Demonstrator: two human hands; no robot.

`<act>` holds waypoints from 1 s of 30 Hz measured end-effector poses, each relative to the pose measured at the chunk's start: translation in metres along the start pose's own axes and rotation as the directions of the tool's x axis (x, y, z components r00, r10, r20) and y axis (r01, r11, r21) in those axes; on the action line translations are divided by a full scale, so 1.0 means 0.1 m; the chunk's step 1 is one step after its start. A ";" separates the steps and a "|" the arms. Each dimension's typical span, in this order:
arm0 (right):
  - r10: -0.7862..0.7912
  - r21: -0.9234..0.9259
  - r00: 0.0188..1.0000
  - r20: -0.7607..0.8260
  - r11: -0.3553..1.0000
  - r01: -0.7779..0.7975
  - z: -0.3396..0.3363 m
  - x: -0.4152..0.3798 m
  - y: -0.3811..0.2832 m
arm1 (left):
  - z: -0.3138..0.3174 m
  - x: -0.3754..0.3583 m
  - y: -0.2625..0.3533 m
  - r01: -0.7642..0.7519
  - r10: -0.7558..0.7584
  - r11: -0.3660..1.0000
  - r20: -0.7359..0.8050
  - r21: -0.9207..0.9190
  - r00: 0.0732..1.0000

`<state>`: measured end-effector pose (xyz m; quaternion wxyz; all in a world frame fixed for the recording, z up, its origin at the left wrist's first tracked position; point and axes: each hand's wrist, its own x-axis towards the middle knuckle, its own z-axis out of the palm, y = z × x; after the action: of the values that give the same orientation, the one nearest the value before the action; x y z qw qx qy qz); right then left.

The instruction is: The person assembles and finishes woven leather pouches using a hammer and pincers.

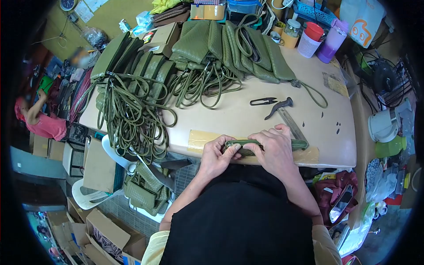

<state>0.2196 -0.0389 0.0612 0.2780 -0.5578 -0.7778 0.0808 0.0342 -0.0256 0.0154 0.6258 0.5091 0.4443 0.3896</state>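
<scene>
At the table's front edge, both hands grip a long, narrow green woven-leather piece [300, 144], seen edge-on; it may be a bag or pouch. My left hand [215, 158] pinches its left end between thumb and fingers. Over its middle, my right hand [278, 149] is closed, with the thumb pressing the near side and the fingers across the top. The underside of the piece is hidden. Beyond the right hand lie small thread snips [263, 101], a dark hammer-like tool [279, 107] and a flat metal ruler [292, 125].
Green woven bags [194, 42] with looped cords [132, 110] are piled along the table's [247, 117] far side. A purple tumbler [332, 42] and cups stand back right. A white chair [84, 196], cartons [108, 227] and another person [46, 121] are left.
</scene>
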 end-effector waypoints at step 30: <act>0.014 0.460 0.874 0.486 0.846 -0.270 -0.07 0.28 0.25 | 0.04 -0.06 -0.09 -0.213 0.209 0.974 0.066 0.074 0.976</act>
<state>0.2374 -0.0054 0.0663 0.2152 -0.4847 -0.7261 0.4376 0.0367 -0.0345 0.0081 0.5724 0.5892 0.3848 0.4208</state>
